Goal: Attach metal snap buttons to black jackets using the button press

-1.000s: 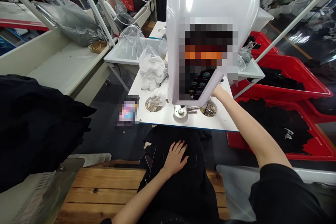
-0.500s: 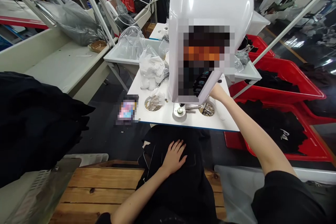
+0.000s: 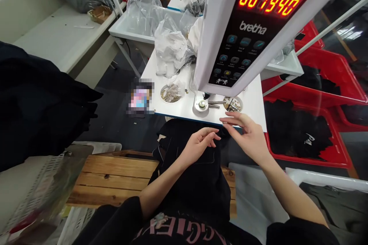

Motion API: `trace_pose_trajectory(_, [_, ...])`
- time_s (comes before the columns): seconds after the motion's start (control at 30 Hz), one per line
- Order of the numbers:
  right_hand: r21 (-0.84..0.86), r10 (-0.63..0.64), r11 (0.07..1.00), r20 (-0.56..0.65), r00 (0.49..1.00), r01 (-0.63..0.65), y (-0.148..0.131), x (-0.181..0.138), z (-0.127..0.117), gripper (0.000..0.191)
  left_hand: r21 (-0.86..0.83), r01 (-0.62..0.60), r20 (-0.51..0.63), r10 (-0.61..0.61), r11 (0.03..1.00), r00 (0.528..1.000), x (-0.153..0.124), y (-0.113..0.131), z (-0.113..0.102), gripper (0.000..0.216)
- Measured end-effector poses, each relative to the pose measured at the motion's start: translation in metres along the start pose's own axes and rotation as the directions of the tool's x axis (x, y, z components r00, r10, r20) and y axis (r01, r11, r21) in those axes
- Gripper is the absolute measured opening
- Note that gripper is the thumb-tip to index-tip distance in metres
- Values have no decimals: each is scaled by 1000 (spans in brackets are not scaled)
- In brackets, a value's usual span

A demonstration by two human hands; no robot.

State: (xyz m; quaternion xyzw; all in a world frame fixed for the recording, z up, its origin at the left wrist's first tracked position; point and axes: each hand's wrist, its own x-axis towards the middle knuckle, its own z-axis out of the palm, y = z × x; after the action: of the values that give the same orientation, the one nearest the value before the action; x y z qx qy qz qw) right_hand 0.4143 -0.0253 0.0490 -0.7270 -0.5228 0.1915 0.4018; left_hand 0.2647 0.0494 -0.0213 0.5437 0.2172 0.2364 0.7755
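Here, at the white table's (image 3: 254, 103) near edge, the right hand (image 3: 249, 134) pinches a small shiny piece (image 3: 225, 123). The left hand (image 3: 198, 144), loosely curled, seems empty. One piece is picked up, apart from the white machine (image 3: 214, 34); others lie loose in the right-hand cup (image 3: 233, 105).

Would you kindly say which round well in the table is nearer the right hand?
The right well, beside the springs and beyond the right hand; the left well, farther off, has plastic in it.
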Motion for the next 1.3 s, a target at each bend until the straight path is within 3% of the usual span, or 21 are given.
trace_pose_trajectory(0.07, [-24, -94, 995, 5, 996, 94, -5, -10, 5, 33, -88, -44, -8, 44, 995, 999, 2, 7, 8, 33])
trace_pose_trajectory(0.23, [-133, -334, 936, -50, 941, 325, -4, -19, 15, 43, -206, -126, -181, 89, 970, 979, -3, 17, 20, 27])
trace_pose_trajectory(0.4, [-56, -446, 894, -36, 894, 444, -6, -21, 17, 51, -93, -257, -318, 216, 962, 923, -10, 20, 20, 22])
trace_pose_trajectory(0.53, [30, -338, 939, -99, 936, 343, -9, -23, 13, 41, 168, -344, -353, 382, 924, 854, -14, 25, 16, 23])
trace_pose_trajectory(0.67, [64, -224, 970, -124, 967, 233, -12, -26, 7, 30, 307, -389, -338, 482, 868, 808, -16, 27, 14, 24])
trace_pose_trajectory(0.77, [96, -208, 972, -91, 974, 217, -14, -26, 5, 24, 375, -423, -307, 541, 825, 783, -17, 27, 14, 24])
trace_pose_trajectory(1.1, [76, -168, 983, 13, 986, 166, -20, -21, 1, 14, 486, -430, -240, 589, 761, 771, -17, 26, 13, 22])
trace_pose_trajectory(1.3, [64, -150, 987, 36, 988, 148, -22, -20, 3, 8, 596, -441, -244, 675, 671, 696, -17, 21, 16, 16])
